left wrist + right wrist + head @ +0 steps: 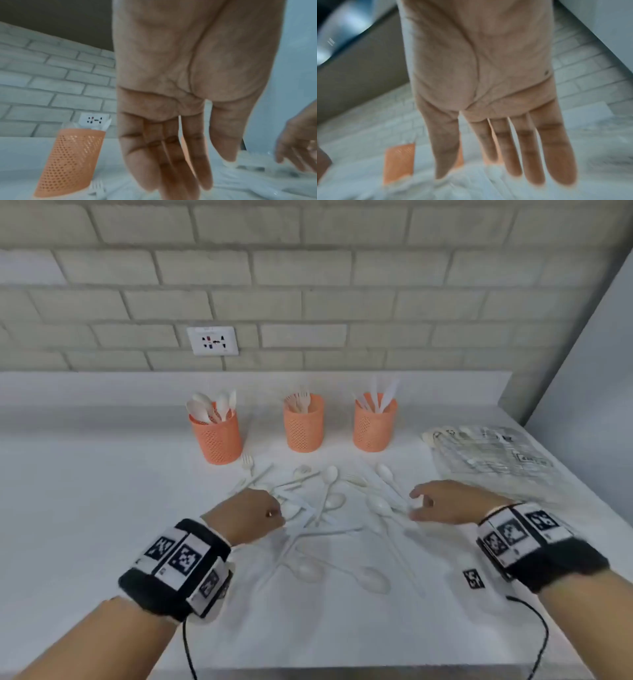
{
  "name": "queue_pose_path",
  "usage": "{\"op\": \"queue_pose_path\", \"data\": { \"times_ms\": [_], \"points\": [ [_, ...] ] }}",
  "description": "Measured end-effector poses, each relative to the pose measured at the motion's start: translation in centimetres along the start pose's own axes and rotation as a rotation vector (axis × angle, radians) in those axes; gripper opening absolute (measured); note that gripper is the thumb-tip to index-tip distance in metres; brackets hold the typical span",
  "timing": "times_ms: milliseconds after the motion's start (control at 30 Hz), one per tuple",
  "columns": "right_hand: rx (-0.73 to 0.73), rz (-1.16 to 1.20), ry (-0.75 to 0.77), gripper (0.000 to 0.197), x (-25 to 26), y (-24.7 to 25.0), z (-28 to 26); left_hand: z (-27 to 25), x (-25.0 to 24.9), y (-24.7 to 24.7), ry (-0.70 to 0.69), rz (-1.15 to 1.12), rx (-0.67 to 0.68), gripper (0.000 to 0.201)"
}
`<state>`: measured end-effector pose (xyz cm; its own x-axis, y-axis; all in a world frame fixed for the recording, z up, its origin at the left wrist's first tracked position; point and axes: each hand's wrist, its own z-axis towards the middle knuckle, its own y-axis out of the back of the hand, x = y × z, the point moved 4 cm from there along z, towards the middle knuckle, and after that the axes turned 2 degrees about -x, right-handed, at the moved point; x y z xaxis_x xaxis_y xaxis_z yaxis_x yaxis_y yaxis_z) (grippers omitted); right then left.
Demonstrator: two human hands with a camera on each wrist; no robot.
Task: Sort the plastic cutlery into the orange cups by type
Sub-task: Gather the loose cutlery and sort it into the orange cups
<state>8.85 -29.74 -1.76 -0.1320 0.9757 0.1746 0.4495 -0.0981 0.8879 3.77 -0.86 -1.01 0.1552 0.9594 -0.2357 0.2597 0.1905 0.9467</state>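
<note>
Three orange mesh cups stand in a row at the back of the counter: the left cup (pixel 216 436) holds spoons, the middle cup (pixel 303 424) forks, the right cup (pixel 374 424) knives. A heap of white plastic cutlery (pixel 329 508) lies scattered in front of them. My left hand (pixel 251 517) hovers over the heap's left side; in the left wrist view its fingers (pixel 171 162) are straight and hold nothing. My right hand (pixel 442 501) hovers over the heap's right side, its fingers (pixel 530 155) spread and empty. The left cup (pixel 72 161) shows in the left wrist view.
A clear plastic bag (pixel 486 453) with more cutlery lies at the right by a grey side wall (pixel 589 378). A brick wall with a socket (pixel 212 340) rises behind the cups. A marker tag (pixel 473 578) and cables lie near the counter's front edge (pixel 342 672).
</note>
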Motion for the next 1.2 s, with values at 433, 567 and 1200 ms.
{"op": "queue_pose_path", "data": {
  "times_ms": [433, 567, 1200],
  "points": [
    [-0.022, -0.131, -0.031, 0.055, 2.7, -2.6, 3.7, 4.0, -5.9, -4.1, 0.033, 0.246, 0.129, 0.025],
    [-0.016, -0.067, 0.002, 0.035, 2.2, -2.4, 3.9, 3.8, -6.7, -4.3, 0.052, 0.247, 0.139, 0.022],
    [-0.058, -0.017, 0.037, 0.028, 3.4, -2.7, 5.8, 1.9, -4.5, 0.1, 0.277, -0.663, -0.182, 0.038]
  ]
}}
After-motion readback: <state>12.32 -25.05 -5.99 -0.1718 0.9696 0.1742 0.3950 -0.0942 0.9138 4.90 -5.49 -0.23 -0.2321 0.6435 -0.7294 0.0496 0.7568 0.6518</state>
